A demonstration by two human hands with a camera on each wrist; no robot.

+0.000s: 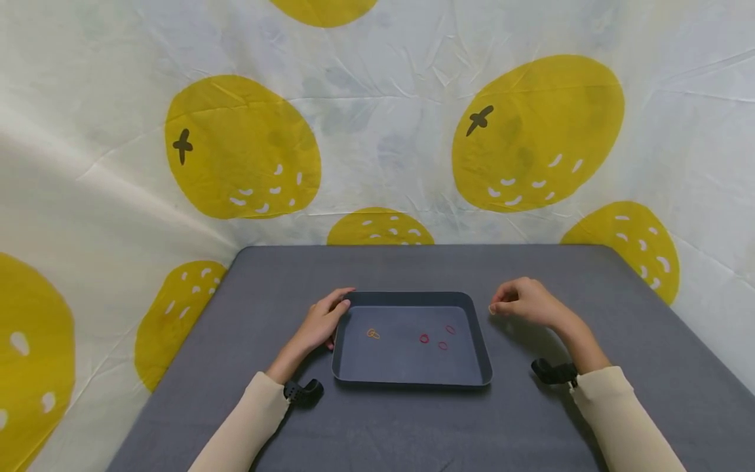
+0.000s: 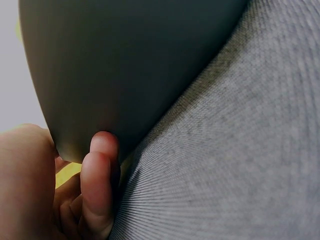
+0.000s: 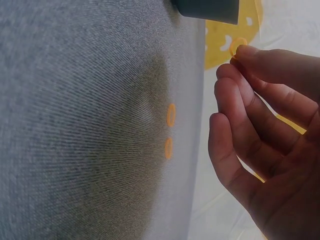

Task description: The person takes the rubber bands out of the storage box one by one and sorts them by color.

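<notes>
A broad table (image 1: 407,429) is seen, covered in gray, finely ribbed cloth; its two far corners are rounded; near its middle a dark gray tray (image 1: 401,367), shallow and rectangular, is set down flat, with its long sides laid roughly parallel to the table's far edge; in the right wrist view one orange band (image 3: 168,115) and another orange band (image 3: 166,148) are seen lying directly on the cloth, close together but not touching, well apart from the tray.

Partial visibility: tray (image 2: 115,75), yellow rubber band (image 3: 232,46).
Tray cropped at left wrist view's top, interior hidden; band partly covered by right hand (image 3: 275,127); sleeves (image 1: 625,419) cropped at head view's bottom.
</notes>
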